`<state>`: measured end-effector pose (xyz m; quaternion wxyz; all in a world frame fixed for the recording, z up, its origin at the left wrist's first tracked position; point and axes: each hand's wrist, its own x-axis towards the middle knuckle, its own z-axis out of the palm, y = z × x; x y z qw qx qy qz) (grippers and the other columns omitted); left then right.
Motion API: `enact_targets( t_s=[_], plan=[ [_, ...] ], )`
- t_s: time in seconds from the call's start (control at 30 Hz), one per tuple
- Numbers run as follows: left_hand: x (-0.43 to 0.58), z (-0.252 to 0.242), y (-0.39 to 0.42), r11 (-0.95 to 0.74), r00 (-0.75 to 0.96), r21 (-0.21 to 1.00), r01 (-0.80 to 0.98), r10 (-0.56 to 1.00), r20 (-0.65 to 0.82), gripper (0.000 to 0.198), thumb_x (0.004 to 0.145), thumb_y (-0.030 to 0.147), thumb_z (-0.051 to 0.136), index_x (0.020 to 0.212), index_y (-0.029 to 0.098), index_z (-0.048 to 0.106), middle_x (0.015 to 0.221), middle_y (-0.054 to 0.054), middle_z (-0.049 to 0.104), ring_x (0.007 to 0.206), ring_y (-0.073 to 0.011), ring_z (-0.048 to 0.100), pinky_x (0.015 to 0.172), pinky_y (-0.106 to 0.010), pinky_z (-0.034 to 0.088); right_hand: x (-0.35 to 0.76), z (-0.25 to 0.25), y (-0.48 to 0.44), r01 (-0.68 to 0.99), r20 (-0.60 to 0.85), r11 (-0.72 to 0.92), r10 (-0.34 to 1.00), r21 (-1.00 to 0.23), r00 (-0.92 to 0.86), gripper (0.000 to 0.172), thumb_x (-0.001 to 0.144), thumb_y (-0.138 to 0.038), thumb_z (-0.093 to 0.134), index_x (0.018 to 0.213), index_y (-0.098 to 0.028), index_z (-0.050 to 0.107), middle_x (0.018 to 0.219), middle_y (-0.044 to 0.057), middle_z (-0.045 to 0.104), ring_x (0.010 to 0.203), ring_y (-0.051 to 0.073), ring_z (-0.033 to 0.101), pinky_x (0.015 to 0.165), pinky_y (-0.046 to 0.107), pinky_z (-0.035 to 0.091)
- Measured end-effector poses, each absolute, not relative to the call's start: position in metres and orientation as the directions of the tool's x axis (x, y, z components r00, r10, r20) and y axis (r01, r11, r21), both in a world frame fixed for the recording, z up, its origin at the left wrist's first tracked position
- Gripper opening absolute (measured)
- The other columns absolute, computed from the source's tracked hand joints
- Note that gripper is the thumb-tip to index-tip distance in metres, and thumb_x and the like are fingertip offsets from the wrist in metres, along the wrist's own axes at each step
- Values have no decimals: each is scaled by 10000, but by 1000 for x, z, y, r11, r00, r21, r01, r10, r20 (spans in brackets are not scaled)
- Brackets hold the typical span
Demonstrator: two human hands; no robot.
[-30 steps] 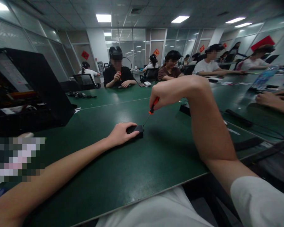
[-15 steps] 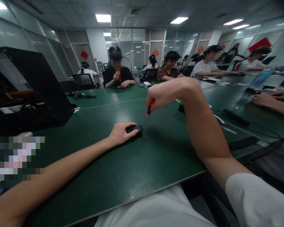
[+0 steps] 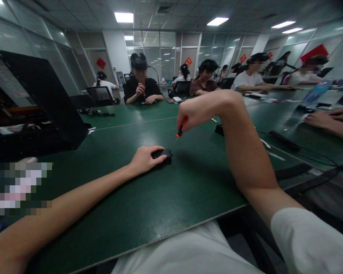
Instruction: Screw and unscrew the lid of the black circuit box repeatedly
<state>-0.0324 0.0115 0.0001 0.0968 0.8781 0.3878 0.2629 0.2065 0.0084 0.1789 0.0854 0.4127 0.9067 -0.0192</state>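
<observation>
A small black box-shaped part (image 3: 167, 156) rests on the green table (image 3: 148, 205). My left hand (image 3: 146, 159) grips it from the left, thumb on the near side and fingers on the far side. Above and to the right, my right hand (image 3: 188, 113) is closed around the orange and black handle of a screwdriver (image 3: 179, 132). The screwdriver slants down to the left, and its thin shaft ends at the part's right end. Whether the tip sits in a screw is too small to tell.
A large black open case (image 3: 42, 99) stands at the left. Behind my right forearm lies a small black block (image 3: 219, 130). Black cables (image 3: 285, 140) and a water bottle (image 3: 315, 95) are on the right, near another person's hands (image 3: 322, 120). Across the table sits a person in black (image 3: 142, 89).
Both hands keep nearly the same place and grip, with the screwdriver still at the black part. The whole view has shifted very slightly.
</observation>
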Motion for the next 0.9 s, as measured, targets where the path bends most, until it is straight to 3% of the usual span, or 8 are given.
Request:
enact_targets(
  t_s=[0.27, 0.43, 0.7, 0.9],
  plan=[
    [-32, -1, 11, -686, 558, 370, 627, 726, 401, 417, 906, 494, 636, 1173, 195, 752, 1118, -73, 788, 953, -261, 746, 811, -327, 541, 208, 177, 15, 768, -172, 635, 768, 82, -617, 222, 826, -177, 733, 1039, -201, 793, 892, -31, 780, 739, 93, 682, 630, 182, 455],
    [-32, -1, 12, -693, 563, 359, 625, 719, 408, 423, 911, 500, 626, 1176, 194, 751, 1120, -78, 787, 976, -268, 743, 828, -340, 538, 209, 176, 19, 765, -205, 644, 752, 28, -626, 240, 835, -179, 717, 1063, -199, 790, 891, -32, 775, 751, 98, 660, 668, 208, 434],
    [-32, -3, 12, -696, 565, 343, 630, 715, 412, 425, 912, 503, 621, 1173, 194, 751, 1123, -76, 787, 972, -265, 744, 831, -338, 547, 225, 160, 55, 719, -239, 678, 681, -151, -692, 271, 812, -341, 726, 1018, -180, 797, 891, -10, 765, 808, 145, 668, 699, 237, 438],
    [-33, -2, 13, -713, 580, 327, 620, 698, 420, 443, 912, 512, 611, 1185, 190, 744, 1128, -84, 784, 954, -268, 746, 829, -351, 552, 264, 106, 65, 729, -222, 641, 695, -241, -684, 548, 846, -652, 601, 1002, -155, 771, 826, 29, 720, 704, 146, 594, 614, 254, 378]
  ],
)
